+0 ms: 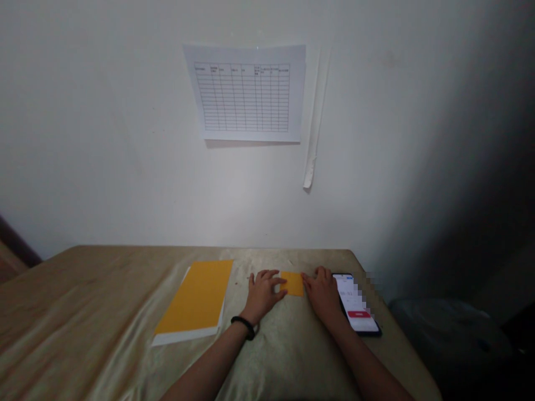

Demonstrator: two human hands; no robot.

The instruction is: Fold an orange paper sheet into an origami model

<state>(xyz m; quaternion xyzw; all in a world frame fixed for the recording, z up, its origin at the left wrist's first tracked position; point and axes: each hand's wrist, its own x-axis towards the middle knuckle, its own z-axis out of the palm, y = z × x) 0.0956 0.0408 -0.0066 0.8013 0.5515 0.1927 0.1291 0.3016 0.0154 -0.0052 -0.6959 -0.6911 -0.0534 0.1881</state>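
Note:
A small folded orange paper (pixel 293 283) lies on the cloth-covered table (pixel 104 312) between my two hands. My left hand (pixel 262 293), with a black band at the wrist, rests flat with its fingers spread and the thumb and fingertips touching the paper's left edge. On the paper's right edge my right hand (pixel 321 291) presses down, fingers lying flat. Neither hand lifts the paper.
A stack of orange sheets over white ones (pixel 196 301) lies to the left of my hands. A phone (pixel 356 305) with a lit screen lies to the right near the table's edge. On the wall hang a printed grid sheet (pixel 246 94) and a strip of peeling tape (pixel 314 128).

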